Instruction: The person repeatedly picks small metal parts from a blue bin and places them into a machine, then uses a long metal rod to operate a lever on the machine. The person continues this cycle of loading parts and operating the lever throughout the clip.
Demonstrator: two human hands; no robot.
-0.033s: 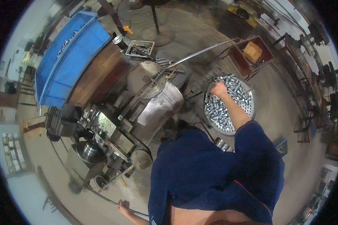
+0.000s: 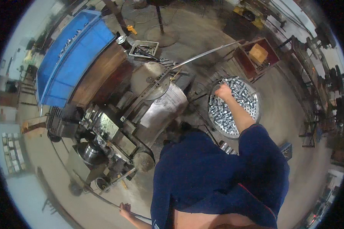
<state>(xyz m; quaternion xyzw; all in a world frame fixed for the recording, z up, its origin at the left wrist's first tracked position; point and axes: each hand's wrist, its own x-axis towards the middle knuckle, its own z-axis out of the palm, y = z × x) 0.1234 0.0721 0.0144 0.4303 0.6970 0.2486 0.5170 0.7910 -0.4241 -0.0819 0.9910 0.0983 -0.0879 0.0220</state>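
Note:
My left hand (image 2: pixel 125 208) is low in the view, its fingers closed around a long thin metal rod (image 2: pixel 103 199). That rod curves away up and left past the machine (image 2: pixel 118 133). Over to the right, my right hand (image 2: pixel 223 92) is down at the far left part of a round metal basin (image 2: pixel 257 110). Short shiny metal pieces (image 2: pixel 239 91) fill the basin in a heap. The right fingers are bent together at the heap; whatever is between them is too small and hidden to name.
A blue bin (image 2: pixel 70 57) with metal pieces stands far left. Behind the machine's round disc (image 2: pixel 150 81) lies a small tool tray (image 2: pixel 156 49). A slanted bar (image 2: pixel 206 52) reaches toward a reddish box (image 2: pixel 244 65) holding a yellow container (image 2: pixel 257 54). Metal cylinders (image 2: pixel 227 148) lie by the basin.

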